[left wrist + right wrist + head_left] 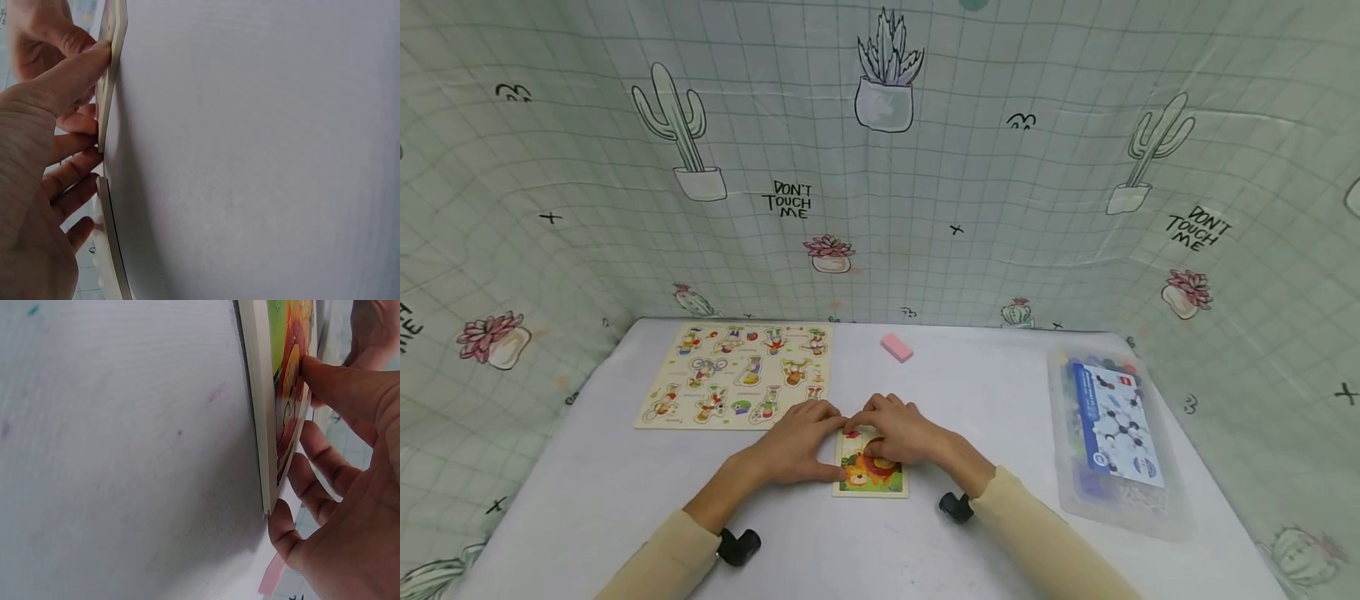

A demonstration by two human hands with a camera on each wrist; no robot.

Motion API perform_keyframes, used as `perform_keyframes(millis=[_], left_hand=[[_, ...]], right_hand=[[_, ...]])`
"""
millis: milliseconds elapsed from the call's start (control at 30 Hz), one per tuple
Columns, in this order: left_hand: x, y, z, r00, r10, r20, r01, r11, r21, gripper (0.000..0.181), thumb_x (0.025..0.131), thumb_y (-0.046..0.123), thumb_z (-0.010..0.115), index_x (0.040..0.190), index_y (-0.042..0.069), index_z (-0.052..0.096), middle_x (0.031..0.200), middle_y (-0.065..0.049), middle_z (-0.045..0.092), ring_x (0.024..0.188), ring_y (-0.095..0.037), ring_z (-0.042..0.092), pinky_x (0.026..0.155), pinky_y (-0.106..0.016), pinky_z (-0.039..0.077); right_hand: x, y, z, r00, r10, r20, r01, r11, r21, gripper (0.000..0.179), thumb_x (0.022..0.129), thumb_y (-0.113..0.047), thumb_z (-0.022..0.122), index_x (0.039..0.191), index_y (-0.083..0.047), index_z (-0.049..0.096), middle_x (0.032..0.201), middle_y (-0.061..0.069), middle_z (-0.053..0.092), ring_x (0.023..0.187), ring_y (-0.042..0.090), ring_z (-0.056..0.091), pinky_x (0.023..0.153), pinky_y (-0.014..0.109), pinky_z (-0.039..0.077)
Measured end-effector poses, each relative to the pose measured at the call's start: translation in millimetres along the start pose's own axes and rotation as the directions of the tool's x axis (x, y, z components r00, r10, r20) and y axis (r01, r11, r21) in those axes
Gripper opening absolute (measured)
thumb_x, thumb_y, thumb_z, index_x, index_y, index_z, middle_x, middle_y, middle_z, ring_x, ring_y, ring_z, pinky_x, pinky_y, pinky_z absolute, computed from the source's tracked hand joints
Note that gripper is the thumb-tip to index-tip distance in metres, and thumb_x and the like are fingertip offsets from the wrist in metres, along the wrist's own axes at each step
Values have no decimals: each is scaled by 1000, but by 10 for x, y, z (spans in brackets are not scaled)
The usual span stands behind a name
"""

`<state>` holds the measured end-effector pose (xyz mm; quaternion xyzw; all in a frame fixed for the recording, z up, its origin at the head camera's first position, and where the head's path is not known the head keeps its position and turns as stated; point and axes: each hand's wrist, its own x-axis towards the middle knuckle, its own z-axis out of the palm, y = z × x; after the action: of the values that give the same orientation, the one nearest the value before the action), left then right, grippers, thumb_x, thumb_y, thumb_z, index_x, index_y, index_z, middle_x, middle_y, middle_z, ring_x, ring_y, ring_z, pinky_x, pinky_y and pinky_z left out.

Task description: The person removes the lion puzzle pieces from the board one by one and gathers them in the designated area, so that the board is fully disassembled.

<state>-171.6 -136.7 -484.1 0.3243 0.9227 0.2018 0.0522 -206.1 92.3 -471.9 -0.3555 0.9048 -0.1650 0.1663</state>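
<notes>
A small wooden puzzle board (871,483) with a lion picture lies on the table in front of the person. My left hand (801,442) is at its left side, thumb on the left edge and fingers bent toward the far left corner. The right hand (898,429) arches over the far right part, its thumb pressed on the lion picture (290,381) and its fingers bent down at the far edge. Fingertips of both hands come close together at the far side. The hands hide the upper part of the picture.
A larger wooden puzzle board (737,379) with several figures lies at the back left, close to the left hand. A pink eraser-like block (897,347) lies farther back. On the right stands a clear plastic case (1120,442) with a blue label. A patterned cloth (880,183) hangs behind.
</notes>
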Motion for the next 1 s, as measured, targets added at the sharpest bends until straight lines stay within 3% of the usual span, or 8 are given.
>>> perform_keyframes(millis=[167,533,1000], left_hand=[[15,36,39,1000,-14,-1,14,1000,-26,72,79,56,80,133,11,63,122,1,55,115,-18,48,100,-48,42],[17,98,102,999,-23,23,26,990,-135,76,80,53,81,137,7,60,123,0,49,113,-14,48,101,-41,46],[5,93,115,998,-51,38,57,982,-178,76,80,53,81,138,8,59,124,-1,47,114,-16,47,102,-44,45]], right_hand=[[-39,16,5,1000,-2,-3,2,1000,10,40,93,-25,72,133,-32,65,126,-1,56,114,20,47,88,44,40],[-123,61,5,1000,-19,-6,20,999,34,39,93,-22,72,131,-29,67,124,-1,56,113,19,47,85,40,37],[-146,66,26,999,-30,-14,31,998,62,41,92,-22,72,132,-30,67,125,-2,55,113,18,45,86,40,36]])
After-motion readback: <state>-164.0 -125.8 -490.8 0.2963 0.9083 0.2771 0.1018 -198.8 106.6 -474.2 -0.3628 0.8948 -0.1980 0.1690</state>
